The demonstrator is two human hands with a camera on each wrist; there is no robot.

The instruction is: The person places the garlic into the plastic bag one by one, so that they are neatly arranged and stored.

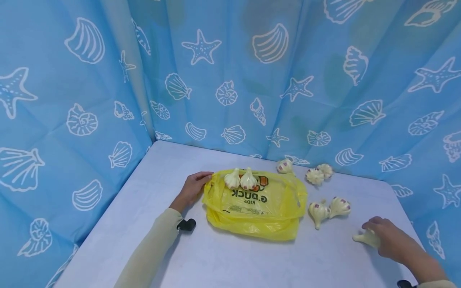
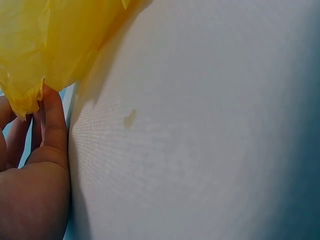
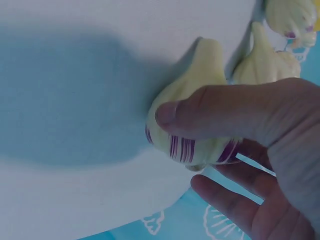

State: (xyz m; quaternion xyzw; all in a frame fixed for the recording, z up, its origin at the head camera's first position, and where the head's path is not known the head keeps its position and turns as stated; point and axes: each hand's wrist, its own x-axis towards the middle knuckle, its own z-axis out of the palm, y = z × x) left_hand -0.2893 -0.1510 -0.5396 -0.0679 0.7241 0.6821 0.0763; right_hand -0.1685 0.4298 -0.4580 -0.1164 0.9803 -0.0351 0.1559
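Observation:
A yellow plastic bag (image 1: 252,228) printed "G.DUCK KIDS" lies flat on the table, with two garlic bulbs (image 1: 232,179) on its far part. My left hand (image 1: 194,187) is at the bag's far left corner; up close in the left wrist view, its fingers (image 2: 54,117) pinch the gathered plastic. Off to the right, my right hand (image 1: 390,238) grips a garlic bulb (image 3: 187,145) with purple streaks, thumb laid over its side and neck pointing left in the head view. Two more garlic bulbs (image 1: 319,212) lie between the bag and my right hand.
Beyond the bag's far right corner are several garlic bulbs (image 1: 315,176), near the back edge of the white table (image 1: 180,260). A blue curtain (image 1: 223,60) with white shell and starfish prints stands along the back and both sides.

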